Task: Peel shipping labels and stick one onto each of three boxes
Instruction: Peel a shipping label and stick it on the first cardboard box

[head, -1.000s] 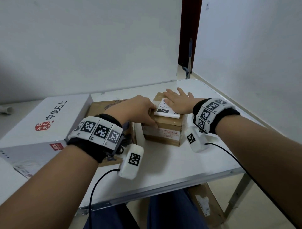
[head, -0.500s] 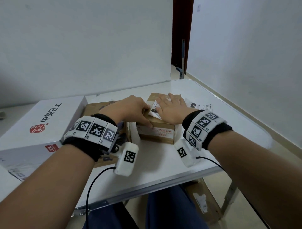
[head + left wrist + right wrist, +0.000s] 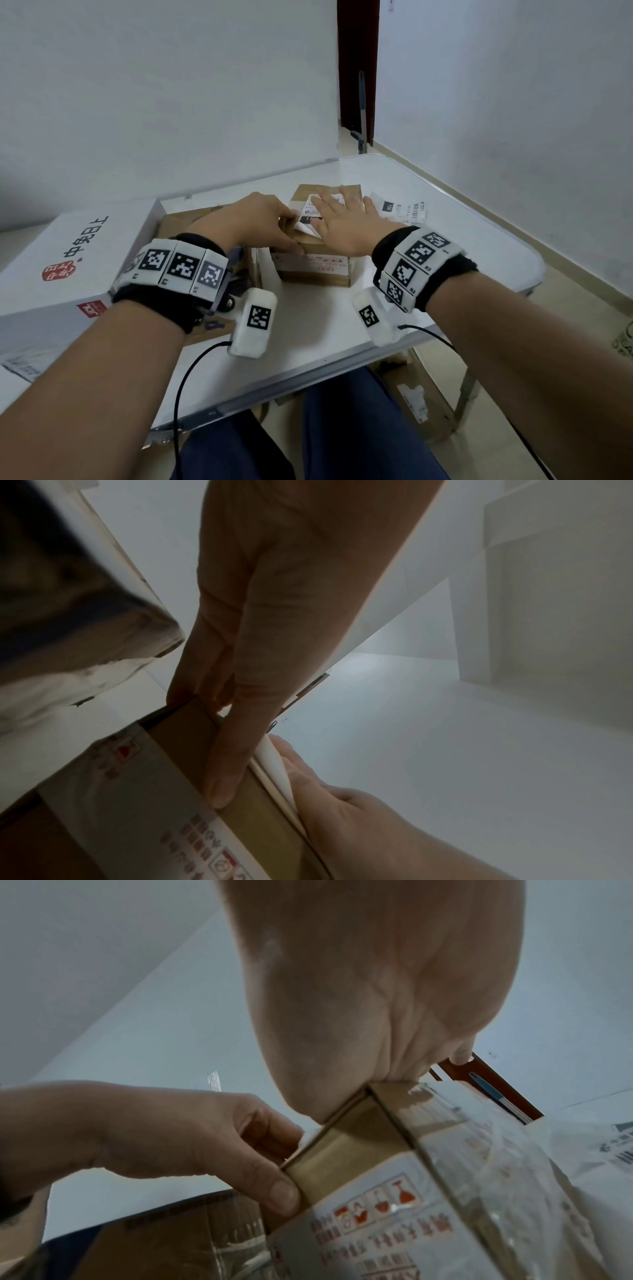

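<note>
Item: small brown box (image 3: 313, 263), table centre; my right hand (image 3: 346, 224) lies flat, fingers spread, smoothing its shipping label (image 3: 310, 214), near corner unstuck. My left hand (image 3: 253, 222) pinches the box's corner. Spare label (image 3: 400, 207) lies just beside; I judge other boxes remain.

Soft even daylight; wrist views dim, perhaps slightly blurred.

My right hand (image 3: 346, 222) now lies further left on the small brown box (image 3: 313, 265), palm flat over the label (image 3: 310, 212), whose near corner curls up. A second label (image 3: 402, 209) now shows on the surface (image 3: 445, 212) where my hand covered it.
</note>
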Demonstrator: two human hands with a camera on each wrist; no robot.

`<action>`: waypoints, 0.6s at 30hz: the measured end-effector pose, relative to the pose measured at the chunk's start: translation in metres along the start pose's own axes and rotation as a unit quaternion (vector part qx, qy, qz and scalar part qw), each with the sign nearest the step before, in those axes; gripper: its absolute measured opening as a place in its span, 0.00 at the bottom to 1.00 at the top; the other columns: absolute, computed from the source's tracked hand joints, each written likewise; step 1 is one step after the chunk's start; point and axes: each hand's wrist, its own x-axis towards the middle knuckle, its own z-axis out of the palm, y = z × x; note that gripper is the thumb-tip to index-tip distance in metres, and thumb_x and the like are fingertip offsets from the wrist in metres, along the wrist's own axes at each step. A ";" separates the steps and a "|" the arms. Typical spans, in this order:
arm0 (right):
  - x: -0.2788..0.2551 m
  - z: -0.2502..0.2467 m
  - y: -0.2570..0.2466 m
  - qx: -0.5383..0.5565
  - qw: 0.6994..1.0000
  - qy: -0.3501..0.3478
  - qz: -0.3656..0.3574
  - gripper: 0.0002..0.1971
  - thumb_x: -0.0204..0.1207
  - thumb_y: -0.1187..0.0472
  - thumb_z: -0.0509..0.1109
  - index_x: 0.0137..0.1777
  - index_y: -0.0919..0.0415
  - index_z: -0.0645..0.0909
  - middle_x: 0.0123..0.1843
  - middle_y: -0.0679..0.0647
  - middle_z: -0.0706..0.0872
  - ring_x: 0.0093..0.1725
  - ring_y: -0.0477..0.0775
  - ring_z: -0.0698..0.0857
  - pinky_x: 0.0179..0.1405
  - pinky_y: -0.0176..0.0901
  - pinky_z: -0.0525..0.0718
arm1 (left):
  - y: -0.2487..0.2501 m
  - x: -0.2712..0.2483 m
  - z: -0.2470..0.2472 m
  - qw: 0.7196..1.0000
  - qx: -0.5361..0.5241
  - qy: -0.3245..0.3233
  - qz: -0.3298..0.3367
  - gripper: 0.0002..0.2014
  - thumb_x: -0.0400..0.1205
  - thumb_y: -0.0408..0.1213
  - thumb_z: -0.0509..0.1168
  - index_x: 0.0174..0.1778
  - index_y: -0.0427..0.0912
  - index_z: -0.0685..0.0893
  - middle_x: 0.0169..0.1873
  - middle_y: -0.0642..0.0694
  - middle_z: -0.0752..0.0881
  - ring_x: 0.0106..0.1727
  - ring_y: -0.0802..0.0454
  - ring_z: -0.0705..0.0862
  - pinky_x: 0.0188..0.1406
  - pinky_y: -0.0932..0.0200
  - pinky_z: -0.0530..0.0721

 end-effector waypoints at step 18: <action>0.006 -0.013 0.056 0.104 0.990 0.027 0.086 0.28 0.88 0.48 0.41 0.86 0.50 0.41 0.87 0.44 0.39 0.86 0.59 0.39 0.81 0.66 0.43 | 0.024 0.009 0.005 0.999 0.003 0.024 -0.021 0.27 0.73 0.65 0.67 0.46 0.41 0.87 0.46 0.46 0.86 0.46 0.49 0.82 0.39 0.58 0.76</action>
